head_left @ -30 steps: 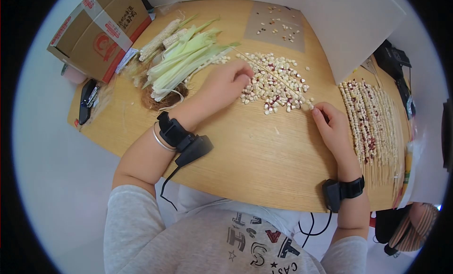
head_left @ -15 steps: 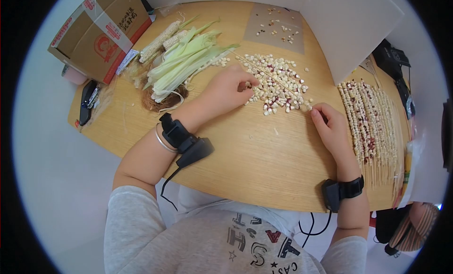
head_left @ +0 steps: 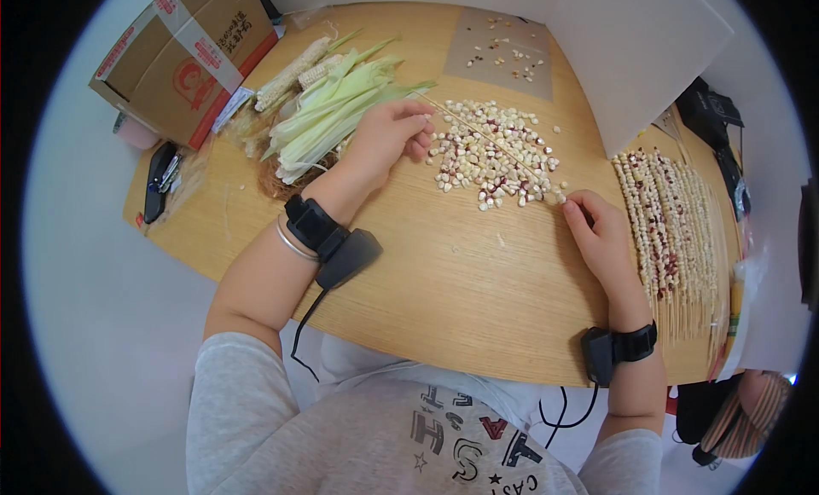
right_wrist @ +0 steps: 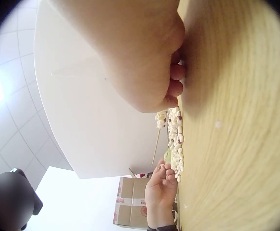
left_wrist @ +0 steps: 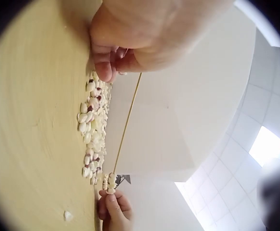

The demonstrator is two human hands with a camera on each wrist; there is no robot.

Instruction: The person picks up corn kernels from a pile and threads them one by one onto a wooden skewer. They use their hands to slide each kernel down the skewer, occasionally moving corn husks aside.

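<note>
One skewer point(head_left: 493, 142) is pinched at its ends by left hand point(head_left: 388, 137) and right hand point(head_left: 600, 236).

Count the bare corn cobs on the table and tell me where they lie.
2. The long cob lies beside the cardboard box; the short cob lies next to it, against the green husks. More may be hidden under the husks.

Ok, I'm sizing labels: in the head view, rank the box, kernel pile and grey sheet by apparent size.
1. Box
2. Kernel pile
3. Grey sheet
The last two are close.
</note>
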